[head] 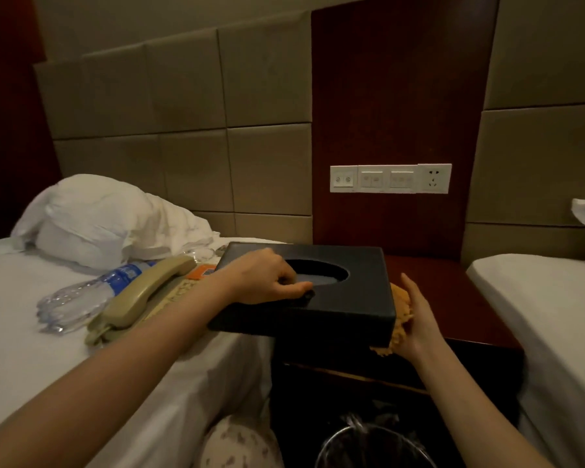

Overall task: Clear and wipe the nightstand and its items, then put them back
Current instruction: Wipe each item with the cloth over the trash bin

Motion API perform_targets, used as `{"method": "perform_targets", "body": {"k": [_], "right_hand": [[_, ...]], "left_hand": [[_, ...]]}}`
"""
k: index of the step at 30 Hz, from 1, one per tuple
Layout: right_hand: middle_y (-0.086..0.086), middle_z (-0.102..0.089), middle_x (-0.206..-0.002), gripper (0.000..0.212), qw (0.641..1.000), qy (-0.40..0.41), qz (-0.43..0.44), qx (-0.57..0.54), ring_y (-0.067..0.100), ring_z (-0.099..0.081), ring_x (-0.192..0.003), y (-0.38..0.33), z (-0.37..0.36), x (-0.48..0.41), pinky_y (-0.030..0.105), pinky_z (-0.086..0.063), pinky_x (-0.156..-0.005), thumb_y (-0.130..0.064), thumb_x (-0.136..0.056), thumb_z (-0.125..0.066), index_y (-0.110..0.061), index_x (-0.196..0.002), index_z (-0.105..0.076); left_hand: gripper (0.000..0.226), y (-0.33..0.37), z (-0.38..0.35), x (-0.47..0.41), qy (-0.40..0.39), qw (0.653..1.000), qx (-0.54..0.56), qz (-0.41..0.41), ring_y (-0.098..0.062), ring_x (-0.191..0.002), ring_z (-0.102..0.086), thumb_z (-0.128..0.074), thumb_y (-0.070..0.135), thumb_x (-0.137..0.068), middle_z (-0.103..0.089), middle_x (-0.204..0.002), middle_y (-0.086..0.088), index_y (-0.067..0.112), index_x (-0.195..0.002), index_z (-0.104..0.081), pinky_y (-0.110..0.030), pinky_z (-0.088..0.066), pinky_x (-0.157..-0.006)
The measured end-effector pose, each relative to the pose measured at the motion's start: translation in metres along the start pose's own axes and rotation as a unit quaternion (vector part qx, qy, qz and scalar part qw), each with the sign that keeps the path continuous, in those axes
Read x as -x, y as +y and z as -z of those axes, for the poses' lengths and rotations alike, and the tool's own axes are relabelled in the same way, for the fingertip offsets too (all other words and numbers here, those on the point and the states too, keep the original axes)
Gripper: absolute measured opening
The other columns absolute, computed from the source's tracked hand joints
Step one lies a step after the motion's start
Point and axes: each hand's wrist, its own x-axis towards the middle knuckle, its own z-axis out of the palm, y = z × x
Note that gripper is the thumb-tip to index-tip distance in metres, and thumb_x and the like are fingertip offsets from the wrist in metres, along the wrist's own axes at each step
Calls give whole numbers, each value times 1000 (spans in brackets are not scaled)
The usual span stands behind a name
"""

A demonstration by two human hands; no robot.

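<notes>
A black tissue box (345,298) with an oval opening is held up above the gap between the left bed and the dark wooden nightstand (453,298). My left hand (267,278) grips it by the rim of the opening, fingers curled into the hole. My right hand (416,315) presses an orange cloth (401,309) flat against the box's right side. On the left bed lie a beige telephone (142,292), a plastic water bottle (92,295) and an orange card (201,272).
A crumpled white pillow (98,217) sits at the head of the left bed. A second bed (547,305) borders the nightstand on the right. A wall switch and socket panel (390,179) is above the nightstand. A lined waste bin (368,444) stands on the floor below.
</notes>
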Motion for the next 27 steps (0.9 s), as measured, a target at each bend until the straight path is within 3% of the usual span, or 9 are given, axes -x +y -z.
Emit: {"method": "perform_targets", "body": {"k": [3,7,12,14,15,18,21,24,27], "right_hand": [[8,-72,-68,42,999,-18,0,52,23,-70,-60,5,-19,1,30,-56,-52,-50,-92,-44,-15,-88,-67],[8,-72,-80,35,995,-66,-14,78,22,-71,-68,22,-44,-2,31,-57,-54,-34,-96,-46,-16,-84,-73],[11,-65,-99,20,985,-103,-33,137,25,-62,-89,49,-79,7,35,-48,-71,-22,-93,-52,-14,-109,-60],[14,-64,-106,29,978,-116,-31,169,28,-61,-95,64,-88,8,38,-49,-81,-16,-85,-60,-11,-114,-59],[16,-64,-104,31,972,-134,-36,189,29,-62,-92,72,-92,9,37,-51,-82,-14,-82,-62,-11,-113,-59],[11,-63,-78,18,946,-177,-43,268,21,-61,-65,94,-108,19,28,-50,-58,-6,-84,-61,-11,-101,-59],[7,-63,-95,35,919,-182,-68,343,21,-63,-85,115,-120,24,35,-47,-73,-5,-80,-68,-17,-110,-54],[2,-61,-99,43,878,-204,-93,423,19,-59,-90,137,-131,30,31,-45,-68,-11,-80,-71,-22,-117,-50],[-4,-57,-92,36,863,-222,-100,443,12,-54,-83,152,-137,36,25,-42,-62,-11,-84,-67,-28,-109,-46]], "left_hand": [[47,-2,15,15,3,999,-23,42,-9,-42,-35,-44,46,-94,-43,-49,5,14,-68,-65,-24,-27,-49],[56,-14,46,38,-17,989,22,144,-19,-56,-47,-38,48,-95,-54,-62,-9,6,-75,-68,-30,-35,-58],[42,-34,80,84,-5,972,51,231,-12,-58,-47,-44,37,-96,-53,-62,-1,9,-73,-66,-23,-36,-60],[36,-44,90,104,-16,962,49,267,-12,-60,-49,-47,31,-96,-55,-65,-2,15,-68,-62,-24,-38,-64],[35,-49,93,114,-28,958,44,283,-12,-62,-49,-47,28,-96,-56,-66,-3,17,-66,-61,-26,-39,-67],[34,-62,97,148,-48,944,37,324,-12,-63,-51,-46,23,-96,-59,-69,-5,13,-70,-66,-29,-42,-73],[32,-73,93,182,-53,934,15,353,-11,-62,-51,-47,21,-96,-60,-71,-6,8,-75,-67,-23,-42,-66],[33,-84,85,210,-65,925,-25,373,-10,-60,-50,-50,22,-94,-58,-69,-2,13,-65,-63,-22,-40,-62],[40,-94,75,226,-83,914,-58,392,-11,-55,-45,-48,24,-94,-52,-62,0,18,-56,-54,-23,-36,-57]]}}
